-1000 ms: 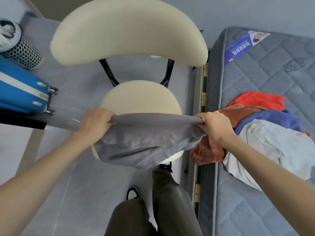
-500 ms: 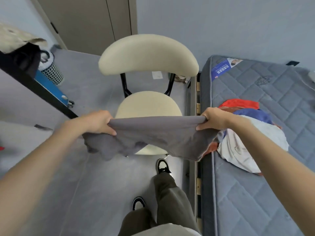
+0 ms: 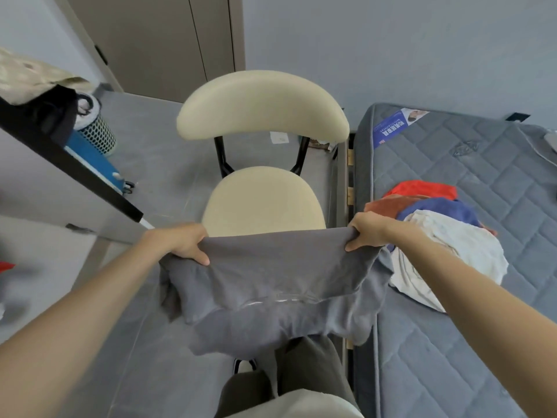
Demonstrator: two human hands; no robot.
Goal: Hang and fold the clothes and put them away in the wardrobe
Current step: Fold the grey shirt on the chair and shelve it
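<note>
A grey garment [image 3: 271, 285] is stretched between both hands in front of me, its lower part hanging in loose folds above my legs. My left hand [image 3: 180, 242] grips its left top edge and my right hand [image 3: 366, 233] grips its right top edge. Just beyond it stands a cream chair [image 3: 262, 203], whose seat is bare. A pile of clothes [image 3: 446, 236] in red, rust, blue and white lies on the grey mattress [image 3: 470, 164] to the right. Beige wardrobe doors [image 3: 168, 40] stand shut at the back.
A dark shelf edge [image 3: 69, 164] with bags on it juts in from the left. Under it are a blue suitcase [image 3: 93, 158] and a perforated bin [image 3: 96, 131]. Grey floor [image 3: 144, 351] lies around the chair.
I have lifted the grey garment off the chair seat and drawn it toward me. The view has tilted up, bringing the wardrobe doors into sight.
</note>
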